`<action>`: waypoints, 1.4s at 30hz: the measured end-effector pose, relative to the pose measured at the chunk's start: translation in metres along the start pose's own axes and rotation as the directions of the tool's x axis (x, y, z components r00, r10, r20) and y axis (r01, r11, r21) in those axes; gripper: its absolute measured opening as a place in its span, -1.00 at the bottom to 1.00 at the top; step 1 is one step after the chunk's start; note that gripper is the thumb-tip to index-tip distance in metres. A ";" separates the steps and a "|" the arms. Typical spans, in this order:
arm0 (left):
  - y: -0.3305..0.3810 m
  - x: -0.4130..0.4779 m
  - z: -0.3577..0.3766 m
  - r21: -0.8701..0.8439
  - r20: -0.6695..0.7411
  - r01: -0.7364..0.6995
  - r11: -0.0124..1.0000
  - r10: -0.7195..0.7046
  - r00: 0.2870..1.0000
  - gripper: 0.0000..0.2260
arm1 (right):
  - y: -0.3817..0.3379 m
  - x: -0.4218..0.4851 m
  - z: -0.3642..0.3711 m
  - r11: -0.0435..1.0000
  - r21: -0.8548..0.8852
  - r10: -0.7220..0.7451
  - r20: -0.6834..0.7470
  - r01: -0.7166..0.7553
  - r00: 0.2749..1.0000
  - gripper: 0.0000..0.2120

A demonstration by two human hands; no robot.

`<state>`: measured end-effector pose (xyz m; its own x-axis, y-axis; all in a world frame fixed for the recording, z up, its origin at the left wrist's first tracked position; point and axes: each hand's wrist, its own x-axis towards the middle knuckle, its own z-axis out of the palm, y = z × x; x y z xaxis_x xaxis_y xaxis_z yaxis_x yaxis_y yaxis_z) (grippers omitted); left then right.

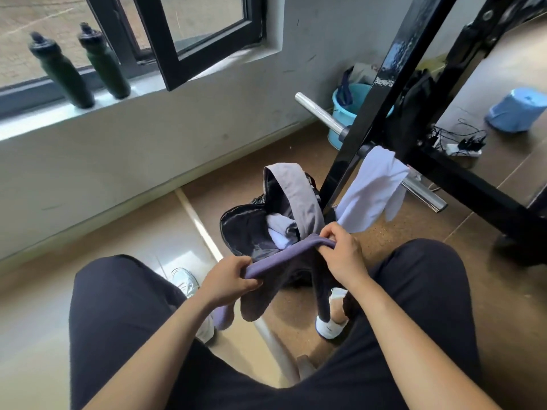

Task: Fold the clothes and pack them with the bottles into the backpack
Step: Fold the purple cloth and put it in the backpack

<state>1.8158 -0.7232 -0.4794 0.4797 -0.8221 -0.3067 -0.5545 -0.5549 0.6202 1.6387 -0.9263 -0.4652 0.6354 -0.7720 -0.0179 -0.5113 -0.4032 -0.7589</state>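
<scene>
Two bottles (62,71) stand on the sill (29,125), the left hand (229,279) and right hand (340,250) each clamp curled fingers on a purple garment (284,258) stretched above the open backpack (245,232) on the floor, and a white cloth (374,187) hangs from a bar.

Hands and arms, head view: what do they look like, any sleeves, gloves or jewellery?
The left hand and right hand are bare, with no gloves, rings or watch on them. No sleeve shows above either wrist anywhere in the frame.
</scene>
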 end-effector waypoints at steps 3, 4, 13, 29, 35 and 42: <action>-0.005 -0.001 -0.003 0.047 -0.045 0.039 0.998 -0.037 0.998 -0.76 | 0.004 0.007 -0.008 1.000 0.005 0.030 -0.053 -0.030 0.998 -0.85; -0.008 -0.002 -0.005 0.043 -0.063 0.038 0.998 -0.035 0.997 -0.75 | 0.004 0.009 -0.011 0.999 0.013 0.030 -0.063 -0.029 0.998 -0.83; -0.030 -0.004 -0.054 -0.306 -0.020 0.014 0.952 -0.021 1.000 -0.69 | 0.011 0.033 -0.037 0.993 0.053 0.108 -0.120 -0.103 0.987 -0.63; -0.047 0.007 -0.060 -0.407 -0.581 0.352 0.843 -0.537 0.612 -0.72 | 0.019 0.036 -0.028 0.934 -0.097 0.335 -0.100 -0.345 0.937 -0.56; -0.025 0.010 -0.040 -0.819 -0.147 0.218 0.531 -0.562 0.814 -0.82 | -0.004 0.019 -0.009 0.624 0.459 0.607 0.226 -0.633 0.762 -0.86; 0.020 -0.005 0.014 -0.915 0.027 0.134 0.382 -0.271 0.962 -0.79 | -0.028 -0.017 0.027 0.447 0.653 0.333 0.513 -0.612 0.791 -0.92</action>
<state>1.7929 -0.7317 -0.4755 0.5930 -0.6444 -0.4828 0.4742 -0.2051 0.8562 1.6578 -0.8889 -0.4611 0.6291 -0.4930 -0.6010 -0.2391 0.6129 -0.7531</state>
